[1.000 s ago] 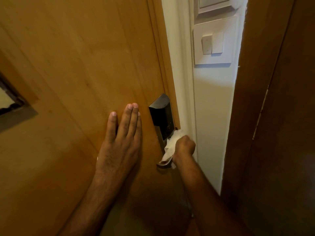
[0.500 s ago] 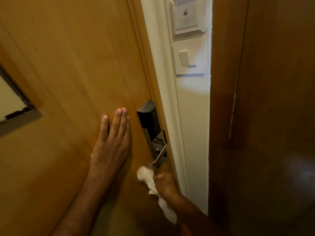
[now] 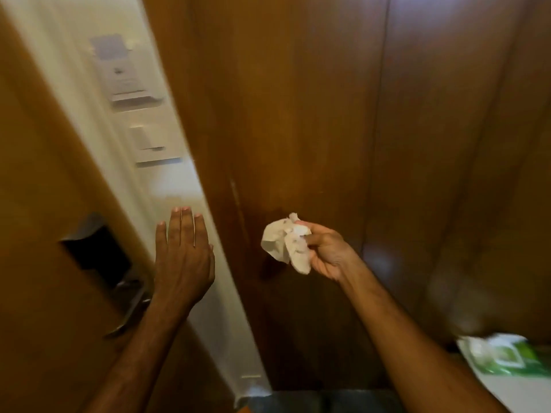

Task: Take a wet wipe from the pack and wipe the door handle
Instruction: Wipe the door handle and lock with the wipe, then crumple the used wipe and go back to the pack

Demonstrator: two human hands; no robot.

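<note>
The right hand (image 3: pixel 326 253) holds the wet wipe (image 3: pixel 284 244) in a loose pinch; the thumb and the first fingers close on one edge of it, and the rest of the crumpled white sheet hangs free toward the left. The hand is in the air in front of the dark wooden panel (image 3: pixel 298 114), well apart from the door handle (image 3: pixel 128 315); I judge that the wiping is finished, or at least paused, because the wipe touches nothing. It is bunched into a ball rather than spread flat, which suits something to be thrown away more than something ready for another pass; this is only my reading.

The left hand (image 3: pixel 183 254) is fully open and holds nothing; the fingers are straight and close together, the palm turned to the white wall strip (image 3: pixel 179 186) just beside the door (image 3: pixel 44 204). Whether the palm really presses on a surface or only hovers near it, I cannot tell; the picture is blurred there.

The handle is at the lower left, below the dark lock plate (image 3: pixel 95 254), partly behind the left forearm. The green pack (image 3: pixel 507 357) lies at the lower right on a white surface (image 3: pixel 518 391), near the right forearm; probably it is kept there to stay in reach.
</note>
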